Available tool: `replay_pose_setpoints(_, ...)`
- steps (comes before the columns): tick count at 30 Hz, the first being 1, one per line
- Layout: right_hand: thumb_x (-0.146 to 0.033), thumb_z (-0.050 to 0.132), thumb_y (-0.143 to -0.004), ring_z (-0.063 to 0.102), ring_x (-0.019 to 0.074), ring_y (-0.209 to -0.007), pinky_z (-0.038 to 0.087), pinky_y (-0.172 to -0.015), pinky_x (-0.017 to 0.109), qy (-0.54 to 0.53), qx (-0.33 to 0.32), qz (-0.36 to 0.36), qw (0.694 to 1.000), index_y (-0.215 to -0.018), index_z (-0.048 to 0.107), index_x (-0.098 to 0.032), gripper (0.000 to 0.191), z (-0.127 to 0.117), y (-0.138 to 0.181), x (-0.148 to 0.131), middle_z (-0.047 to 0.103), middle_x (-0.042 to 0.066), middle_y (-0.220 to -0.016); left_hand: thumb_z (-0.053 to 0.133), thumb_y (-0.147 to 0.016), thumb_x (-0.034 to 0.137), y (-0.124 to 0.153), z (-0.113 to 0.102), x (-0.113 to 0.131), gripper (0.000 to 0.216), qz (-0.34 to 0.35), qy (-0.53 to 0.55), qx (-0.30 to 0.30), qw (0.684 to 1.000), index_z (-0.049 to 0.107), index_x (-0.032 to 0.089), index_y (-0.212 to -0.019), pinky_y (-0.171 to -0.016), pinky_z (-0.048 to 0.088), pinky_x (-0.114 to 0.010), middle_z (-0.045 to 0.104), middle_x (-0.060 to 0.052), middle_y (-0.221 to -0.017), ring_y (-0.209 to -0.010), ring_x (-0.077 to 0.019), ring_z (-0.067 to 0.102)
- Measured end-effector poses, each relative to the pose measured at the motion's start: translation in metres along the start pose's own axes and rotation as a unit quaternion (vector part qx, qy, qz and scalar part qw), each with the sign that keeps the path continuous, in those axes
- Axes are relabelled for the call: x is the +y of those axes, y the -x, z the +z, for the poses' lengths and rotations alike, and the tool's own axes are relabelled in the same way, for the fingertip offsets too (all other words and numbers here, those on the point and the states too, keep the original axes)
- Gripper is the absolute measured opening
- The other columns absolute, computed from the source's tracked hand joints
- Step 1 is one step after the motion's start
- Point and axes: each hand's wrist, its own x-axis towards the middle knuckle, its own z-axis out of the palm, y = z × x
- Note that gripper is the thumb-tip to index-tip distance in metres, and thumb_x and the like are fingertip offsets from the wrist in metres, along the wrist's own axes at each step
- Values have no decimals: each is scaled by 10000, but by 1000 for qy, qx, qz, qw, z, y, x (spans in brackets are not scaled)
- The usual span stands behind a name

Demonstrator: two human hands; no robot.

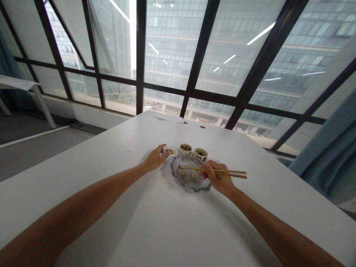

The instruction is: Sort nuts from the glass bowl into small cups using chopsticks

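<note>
My right hand grips a pair of wooden chopsticks, their tips together over a clear scalloped glass plate. A small dark bit, too small to name, shows at the tips. A few small yellowish pieces lie in the plate. With thumb and fingers my left hand holds the side of a small white dish, which has brownish-yellow bits inside. Right behind the plate stand two cream cups: one cup contains brown pieces, the other cup has dark contents and black lettering.
All this stands on a large white table. Papers and two round table holes, one a brown-rimmed hole, are at the far end. Dark-framed windows rise behind. A blue curtain hangs on the right; another white table is at left.
</note>
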Motion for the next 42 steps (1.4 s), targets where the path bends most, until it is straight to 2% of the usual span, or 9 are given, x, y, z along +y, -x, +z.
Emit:
replay_pose_setpoints(6,-693,556,-862,547,143,-373,447,-354,251,-144,177,71,971,-704,647,-170,553,1,5,-4,643,44,-514,557,-899,460,-2,5,-10,612,65,26,25,997,437,162,-1421,-975,501,-429,559,-167,-1366,-1165,-269,592)
replay_pose_setpoints(9,-710,600,-818,533,138,-359,439,-345,251,-187,214,95,954,-688,638,-162,564,-1,3,-2,639,45,-504,573,-893,443,-3,6,-14,617,65,33,28,997,432,163,-1425,-985,500,-455,550,-172,-1377,-1157,-275,596)
replay_pose_setpoints(14,-719,622,-793,531,132,-362,433,-353,247,-197,223,95,950,-678,635,-154,577,-6,1,2,643,50,-506,569,-894,468,-2,4,-11,610,62,48,30,996,444,161,-1406,-941,530,-421,573,-167,-1337,-1107,-255,624)
replay_pose_setpoints(19,-735,623,-778,532,135,-366,428,-361,253,-173,242,81,951,-676,629,-156,588,-18,-4,2,637,42,-501,468,-931,538,-5,-2,-8,621,-22,39,-11,999,445,119,-1389,-843,552,-353,663,-119,-1084,-917,-201,677)
replay_pose_setpoints(24,-743,587,-799,536,131,-372,432,-370,252,-115,276,58,952,-687,623,-157,598,-43,-11,11,637,42,-509,555,-864,584,-27,-3,15,683,3,-35,0,999,464,141,-1377,-1055,428,-432,546,-179,-1380,-1288,-295,507)
replay_pose_setpoints(27,-725,565,-829,548,136,-383,442,-373,254,-75,283,45,955,-709,625,-160,580,-57,-12,20,643,44,-518,560,-854,591,-49,16,48,693,63,-82,-24,994,468,157,-1386,-1131,328,-468,508,-173,-1432,-1361,-315,429)
replay_pose_setpoints(33,-714,525,-863,554,134,-388,442,-372,247,-37,282,30,958,-724,628,-159,582,-71,-12,31,646,46,-525,667,-776,544,-89,74,105,804,127,-177,-174,960,416,137,-1423,-1132,257,-536,573,-198,-1361,-1319,-363,479)
replay_pose_setpoints(37,-718,518,-865,545,129,-387,428,-370,240,-38,274,23,961,-726,623,-163,582,-74,-12,32,640,43,-515,712,-745,476,-100,88,111,776,100,-196,-228,948,423,175,-1400,-1138,219,-543,647,-151,-1284,-1268,-341,542)
replay_pose_setpoints(42,-736,502,-860,548,130,-394,430,-380,242,-29,270,22,962,-723,623,-170,595,-75,-12,31,648,43,-529,810,-642,387,-101,85,109,857,111,-135,-207,963,419,203,-1382,-1064,361,-471,692,-101,-1225,-1178,-323,609)
